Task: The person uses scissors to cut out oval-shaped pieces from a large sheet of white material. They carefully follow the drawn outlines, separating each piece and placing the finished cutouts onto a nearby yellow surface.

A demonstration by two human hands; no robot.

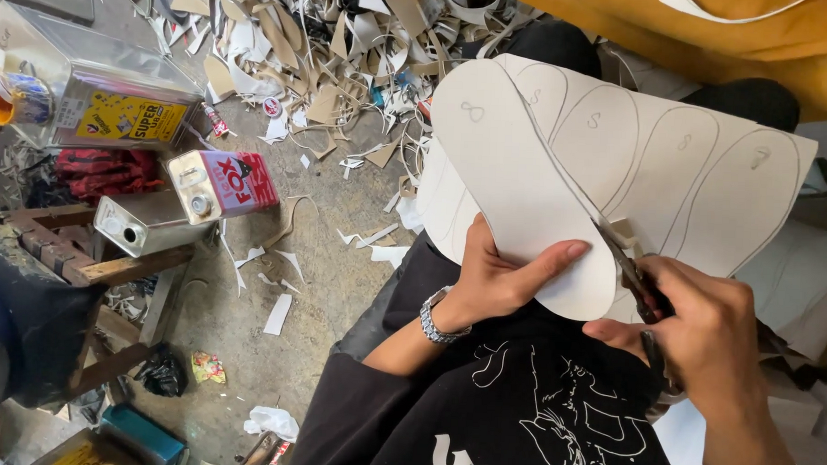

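Far left: a big silver metal can (93,79) lying on the floor (325,266), yellow label on its side, an orange cup (6,97) just beside its left end. Nearer, a red cloth (104,171), then two smaller tins: one with a red and white label (225,185), one plain silver (143,223), both resting at the edge of a rough wooden frame (82,267). Further right, across the far floor, a heap of pale offcuts (328,46), with thin slivers scattered nearer over the concrete. Centre now: left hand (499,272), silver wristwatch (438,316) on the wrist, gripping the near edge of a pale sheet (618,148) held up over the lap, thumb stretched flat along the top face, fingers tucked out of sight beneath, so pinching the sheet between thumb and fingers. Across the sheet, a row of pencilled sole outlines side by side, the leftmost one (516,181) already partly cut free and lifted over its neighbours. Right of that, scissors (636,282) biting into the sheet along a drawn line, blades dark and narrow. Right hand (712,335) closed through the scissor handles, fingers curled tight around them, thumb pointing left toward the other hand. Black printed shirt (526,411) below both hands; mustard fabric (714,32) at far right.
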